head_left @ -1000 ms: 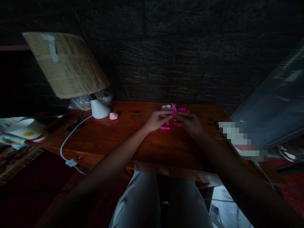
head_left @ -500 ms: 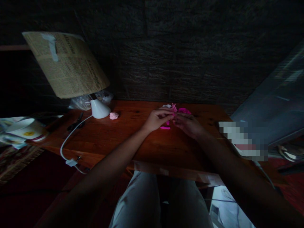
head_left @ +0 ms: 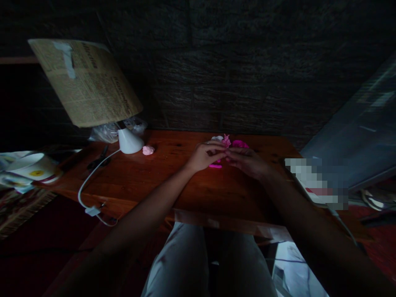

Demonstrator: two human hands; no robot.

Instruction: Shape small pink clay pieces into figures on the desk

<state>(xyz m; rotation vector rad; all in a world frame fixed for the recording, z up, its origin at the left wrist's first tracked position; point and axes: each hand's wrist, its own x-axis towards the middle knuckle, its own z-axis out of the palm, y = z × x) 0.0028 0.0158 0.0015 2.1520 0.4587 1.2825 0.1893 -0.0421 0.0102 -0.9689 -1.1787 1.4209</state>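
Observation:
Over the wooden table, my left hand (head_left: 202, 156) and my right hand (head_left: 249, 161) meet at the fingertips, both closed in a pinch. Whatever lies between the fingers is too small and dark to make out. Just behind them sit a frilly pink piece (head_left: 227, 140), a magenta ruffled piece (head_left: 240, 143) and a white piece (head_left: 216, 139), partly covered by the hands. A short magenta strip (head_left: 215, 166) lies on the wood below my left fingers. Farther left rests a pale pink lump (head_left: 148, 150) like soft clay.
A lamp with a newsprint shade (head_left: 89, 82) and white base (head_left: 130, 141) stands on the table (head_left: 154, 177) at left, its cord (head_left: 82, 185) hanging over the front edge. Dark scissors (head_left: 100, 159) lie beside it. A paper bowl (head_left: 34, 167) is far left; a blurred-out pale object (head_left: 312, 183) lies right.
My fingertips have shifted slightly against each other, and the right hand has turned a little. The left hand now covers more of the magenta bits below it. Surrounding things stay put.

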